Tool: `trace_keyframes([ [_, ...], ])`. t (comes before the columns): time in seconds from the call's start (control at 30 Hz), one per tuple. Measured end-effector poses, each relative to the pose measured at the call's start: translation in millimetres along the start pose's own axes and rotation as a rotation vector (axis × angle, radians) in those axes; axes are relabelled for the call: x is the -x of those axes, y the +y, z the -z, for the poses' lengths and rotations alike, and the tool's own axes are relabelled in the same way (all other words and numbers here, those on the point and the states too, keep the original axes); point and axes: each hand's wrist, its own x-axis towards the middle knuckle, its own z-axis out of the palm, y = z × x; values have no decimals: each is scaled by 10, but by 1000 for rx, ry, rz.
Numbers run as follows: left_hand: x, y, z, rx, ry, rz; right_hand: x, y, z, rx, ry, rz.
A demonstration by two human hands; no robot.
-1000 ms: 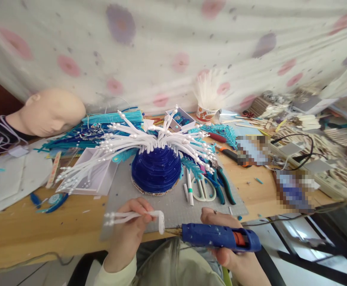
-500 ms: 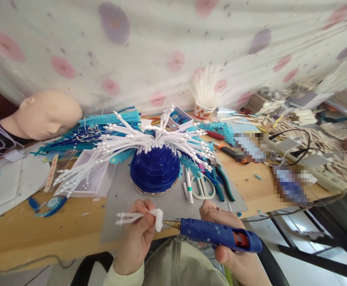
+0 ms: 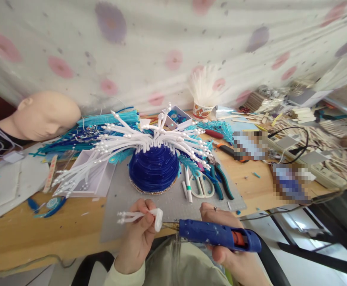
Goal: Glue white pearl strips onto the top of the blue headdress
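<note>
- Landmark: blue dome (image 3: 153,170), upright on the gray mat (image 3: 116,230), beaded trim along its near edge.
- Left hand (image 3: 137,234): in front of the dome, thumb and fingers pinched together on a small bunch of white stems (image 3: 158,219); folded end points right, pearl-like tips stick out left.
- Right hand (image 3: 240,260): in front and right of the dome, wrapped around a blue glue gun (image 3: 215,233), ring on one finger. Trigger finger not clear.
- Gun nozzle points left at the folded end, right up by it; contact or small gap, cannot tell.
- Larger white spray (image 3: 158,139) on top of the dome, fanning out both sides, pearly tips.
- Right of dome, near: marker (image 3: 189,186), pale-handled scissors (image 3: 203,188), dark teal pliers (image 3: 224,182).
- Left of dome: white box (image 3: 84,188), partly under the spray; farther back, mannequin head (image 3: 47,115) lying on its side.
- Behind dome, to the right: paper cup (image 3: 201,111) full of translucent sticks.
- Far right of dome: power strip (image 3: 325,176), cables.
</note>
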Motion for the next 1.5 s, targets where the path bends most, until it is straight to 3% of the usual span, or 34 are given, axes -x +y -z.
trace_keyframes([
  [0.17,-14,-7,13,-1,0,19,1,44,-8,-19,23,-5],
  [0.33,-10,-15,19,17,-49,18,56,142,-35,4,133,-18],
  [0.57,1,-36,47,72,-134,4,8,98,7,-15,-1,-3],
  [0.77,-68,-80,45,88,-128,-58,-4,46,16,-40,-59,-13],
  [1.1,-59,-100,7,76,-26,-52,-57,-1,15,-60,36,33],
  [1.27,-19,-92,-46,49,-23,-22,-72,23,72,-68,64,-17],
  [1.4,-54,-77,13,6,-83,-47,-70,38,142,-29,3,-100],
  [1.5,-109,-71,109,-37,-37,-83,-11,85,272,-77,-56,-73],
])
